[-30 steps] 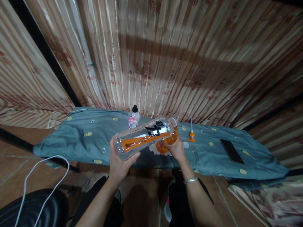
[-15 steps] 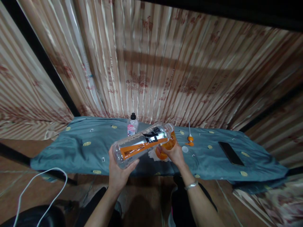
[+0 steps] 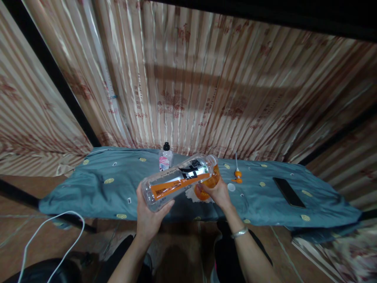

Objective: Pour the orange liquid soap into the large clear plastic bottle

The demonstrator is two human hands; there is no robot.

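left hand (image 3: 149,218): wrapped round base of clear bottle (image 3: 179,181), orange label, tilted with mouth down-right
right hand (image 3: 218,193): gripping orange container (image 3: 207,184) on the table (image 3: 88,188)
bottle mouth: right over orange container, contact unclear
behind: small black-capped bottle (image 3: 165,157), upright
right of hands: orange pump head (image 3: 237,176), white cap (image 3: 231,187), phone (image 3: 288,192) well apart

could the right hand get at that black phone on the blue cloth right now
Probably not at once: the right hand is wrapped around the orange bottle. The way to the phone over the blue cloth looks clear.
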